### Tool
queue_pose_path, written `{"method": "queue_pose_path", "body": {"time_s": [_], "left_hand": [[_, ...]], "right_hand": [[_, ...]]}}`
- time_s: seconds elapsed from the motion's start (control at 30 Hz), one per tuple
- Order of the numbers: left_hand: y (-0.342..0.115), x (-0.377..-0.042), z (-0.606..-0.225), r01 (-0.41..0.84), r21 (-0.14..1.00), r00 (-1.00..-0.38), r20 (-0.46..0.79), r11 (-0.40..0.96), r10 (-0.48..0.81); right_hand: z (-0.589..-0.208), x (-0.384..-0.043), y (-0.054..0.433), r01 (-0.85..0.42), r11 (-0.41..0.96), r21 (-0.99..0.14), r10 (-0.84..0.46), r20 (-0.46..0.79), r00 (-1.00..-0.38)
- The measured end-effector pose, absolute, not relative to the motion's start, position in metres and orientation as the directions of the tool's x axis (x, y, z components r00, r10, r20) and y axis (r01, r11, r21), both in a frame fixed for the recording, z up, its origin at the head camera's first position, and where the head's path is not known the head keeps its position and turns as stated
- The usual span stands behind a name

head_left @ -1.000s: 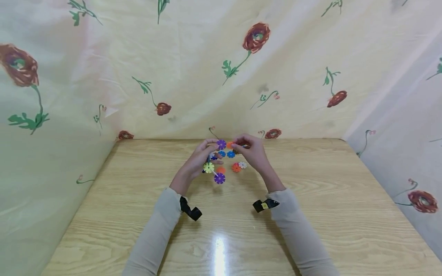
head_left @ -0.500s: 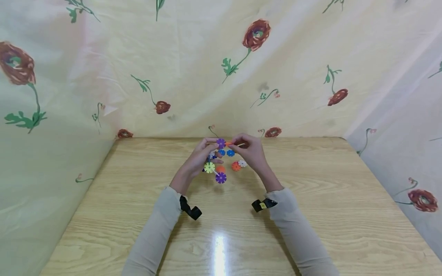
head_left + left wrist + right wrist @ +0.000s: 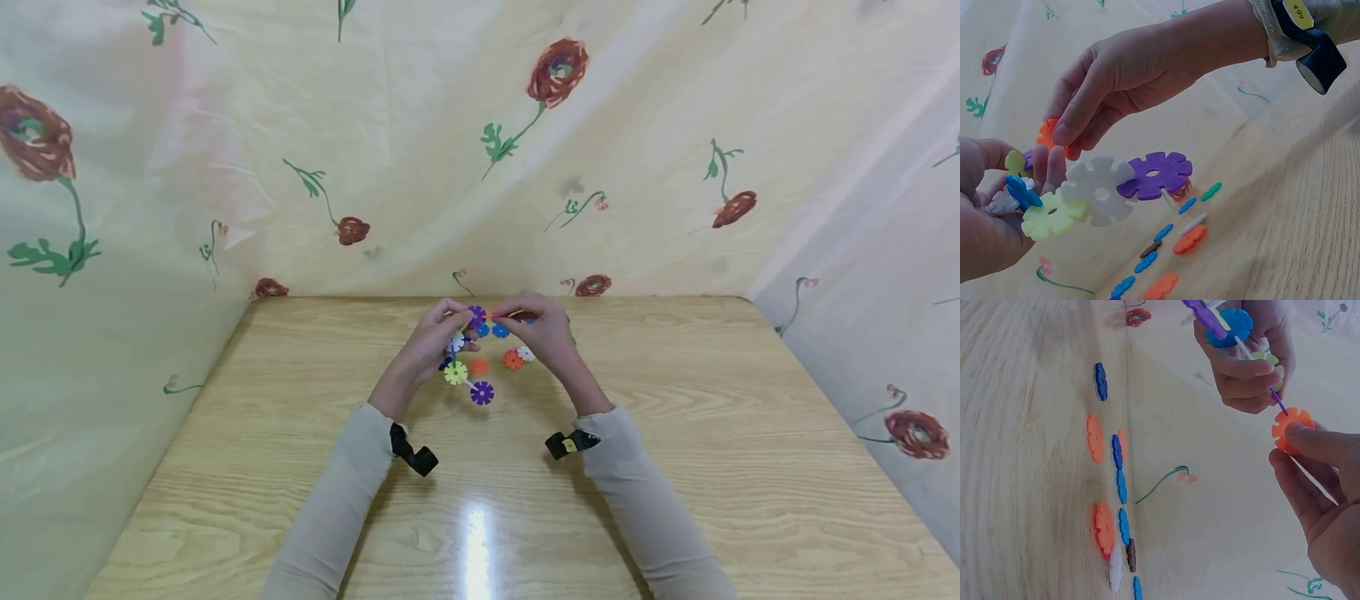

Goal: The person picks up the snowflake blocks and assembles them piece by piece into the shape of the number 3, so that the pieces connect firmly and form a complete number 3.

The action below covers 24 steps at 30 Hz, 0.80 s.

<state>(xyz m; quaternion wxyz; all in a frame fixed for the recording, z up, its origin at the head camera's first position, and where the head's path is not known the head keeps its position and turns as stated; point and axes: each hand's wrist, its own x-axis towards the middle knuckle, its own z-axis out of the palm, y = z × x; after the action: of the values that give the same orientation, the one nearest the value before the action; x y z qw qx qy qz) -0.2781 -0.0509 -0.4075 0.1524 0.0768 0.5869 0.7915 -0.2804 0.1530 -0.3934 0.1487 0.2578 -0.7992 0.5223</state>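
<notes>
My left hand (image 3: 433, 340) holds a chain of slotted plastic snowflake discs above the table. In the left wrist view a blue disc (image 3: 1022, 192), a pale yellow disc (image 3: 1054, 215), a white disc (image 3: 1100, 178) and a purple disc (image 3: 1169, 178) run outward from the palm. Another purple disc (image 3: 477, 316) sits at the chain's upper end, by the left fingertips. My right hand (image 3: 546, 329) pinches an orange disc (image 3: 1280, 427) between thumb and fingers. Its rim meets the edge-on upper purple disc in the right wrist view.
Loose discs lie on the wooden table (image 3: 480, 467) beyond and beneath the hands, among them an orange one (image 3: 513, 359), a white one (image 3: 526, 354) and a blue one (image 3: 500, 331). A flowered cloth (image 3: 420, 167) hangs right behind the table's far edge.
The orange disc has turned from face-on to edge-on in the head view, and the right hand has shifted slightly left with it. The chain's lower end has swung slightly down and right.
</notes>
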Motion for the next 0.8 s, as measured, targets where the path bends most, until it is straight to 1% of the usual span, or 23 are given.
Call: {"method": "queue_pose_path", "body": {"time_s": [0.3,0.6,0.8], "left_hand": [[-0.0494,-0.2762,-0.4055,-0.122,0.956,-0.938,-0.023,-0.268,0.345],[-0.0489,-0.2758,-0.4042,-0.098,0.959,-0.939,0.0,-0.267,0.345],[-0.0484,-0.2757,-0.4069,-0.067,0.965,-0.937,0.026,-0.252,0.348]], "right_hand": [[-0.3948,-0.28,0.1531,-0.586,0.281,-0.76,-0.254,0.531,-0.809],[-0.3955,-0.2802,0.1524,-0.572,0.258,-0.778,-0.25,0.519,-0.818],[-0.3962,-0.2798,0.152,-0.577,0.278,-0.768,-0.272,0.513,-0.814]]}}
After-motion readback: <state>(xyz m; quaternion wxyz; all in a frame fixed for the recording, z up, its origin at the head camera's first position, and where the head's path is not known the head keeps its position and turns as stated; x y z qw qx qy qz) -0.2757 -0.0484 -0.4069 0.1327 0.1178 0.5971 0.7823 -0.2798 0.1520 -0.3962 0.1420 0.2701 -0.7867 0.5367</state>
